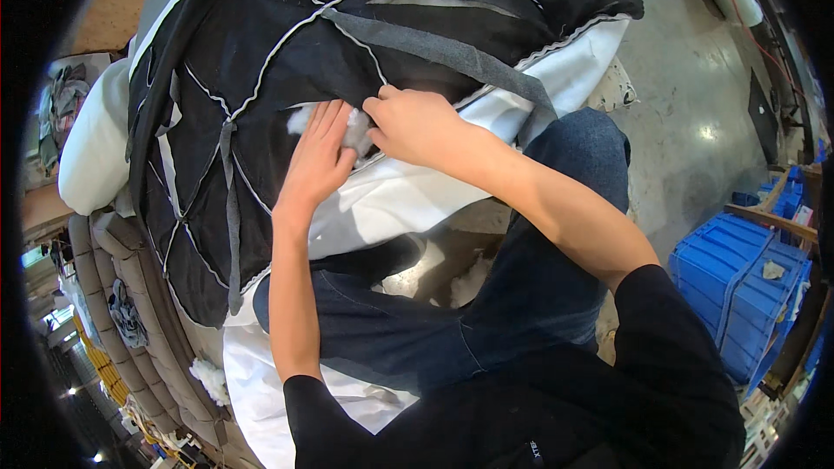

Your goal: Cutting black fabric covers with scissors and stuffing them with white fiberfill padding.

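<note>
A large black fabric cover (287, 61) with pale piping seams in a diamond pattern spreads in front of me. White fluffy stuffing (356, 132) shows through an opening in it. My left hand (317, 156) lies with fingers stretched out over the stuffing and the edge of the opening. Just to its right, my right hand (417, 126) is closed, its curled fingers gripping the black fabric at the opening's edge; the fingertips are partly hidden. White cloth (382, 208) hangs below the black cover, towards my legs.
Loose grey strips (443, 50) lie across the cover. Blue plastic bins (738, 282) stand on the concrete floor (686, 122) at right. A brown padded cushion piece (139, 313) lies at left, with a tuft of stuffing (210, 380) beside it.
</note>
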Action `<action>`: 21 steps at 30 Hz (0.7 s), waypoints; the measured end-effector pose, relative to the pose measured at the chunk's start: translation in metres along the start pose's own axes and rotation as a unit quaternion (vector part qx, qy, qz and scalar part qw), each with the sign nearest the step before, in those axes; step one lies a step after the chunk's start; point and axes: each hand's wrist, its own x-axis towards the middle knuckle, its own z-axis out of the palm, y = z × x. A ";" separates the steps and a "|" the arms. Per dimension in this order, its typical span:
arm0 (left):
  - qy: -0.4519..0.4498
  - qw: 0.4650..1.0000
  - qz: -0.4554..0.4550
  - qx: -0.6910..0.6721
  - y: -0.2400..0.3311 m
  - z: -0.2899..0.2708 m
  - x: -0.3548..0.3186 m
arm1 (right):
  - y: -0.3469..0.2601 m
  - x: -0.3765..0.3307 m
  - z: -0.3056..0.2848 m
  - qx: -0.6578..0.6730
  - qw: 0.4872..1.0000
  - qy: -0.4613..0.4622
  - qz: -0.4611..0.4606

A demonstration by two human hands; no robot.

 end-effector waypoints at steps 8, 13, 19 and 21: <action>0.051 0.998 -0.044 -0.008 0.012 0.010 -0.004 | 0.005 -0.003 -0.021 -0.001 1.000 0.003 0.022; 0.023 0.993 -0.008 0.116 -0.022 0.040 0.026 | 0.000 -0.004 -0.021 0.028 0.999 -0.012 0.023; 0.031 0.985 -0.046 0.164 -0.020 0.042 0.027 | 0.005 0.002 -0.011 0.005 1.000 -0.021 0.009; 0.081 0.991 -0.021 0.105 -0.014 0.035 0.017 | 0.011 0.002 -0.006 -0.005 1.000 -0.020 0.017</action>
